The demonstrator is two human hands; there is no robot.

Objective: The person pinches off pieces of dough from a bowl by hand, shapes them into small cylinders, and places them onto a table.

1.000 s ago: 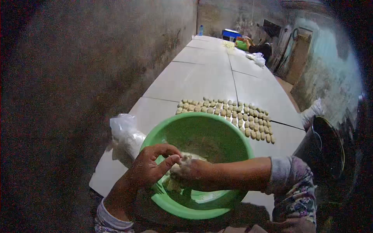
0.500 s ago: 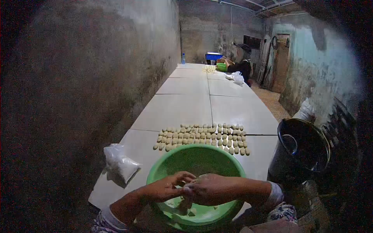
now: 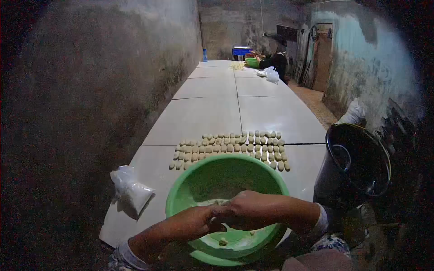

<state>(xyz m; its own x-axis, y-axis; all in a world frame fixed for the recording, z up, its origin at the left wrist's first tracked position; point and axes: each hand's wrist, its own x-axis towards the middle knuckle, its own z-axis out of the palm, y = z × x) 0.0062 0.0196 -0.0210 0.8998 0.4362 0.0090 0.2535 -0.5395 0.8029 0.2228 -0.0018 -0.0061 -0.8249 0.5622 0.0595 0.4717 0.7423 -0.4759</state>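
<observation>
My left hand [image 3: 195, 222] and my right hand [image 3: 246, 208] meet over a green basin [image 3: 181, 187]. Their fingers are pressed together around something pale, too small and hidden to name. Bits of pale dough [image 3: 223, 242] lie on the basin's floor. Beyond the basin's far rim, several rows of small oval dough pieces [image 3: 229, 147] cover part of the white table [image 3: 203, 117].
A plastic bag of white powder [image 3: 135, 192] lies at the table's left edge. To the right stands a large black bucket [image 3: 334, 180]. At the far end a person [image 3: 276, 61] sits by another green basin [image 3: 252, 63], a white bag [image 3: 271, 74] and a blue crate [image 3: 241, 51].
My hands have come closer together, and the left fingers, spread before, are now closed against the right hand. The view has tipped slightly down.
</observation>
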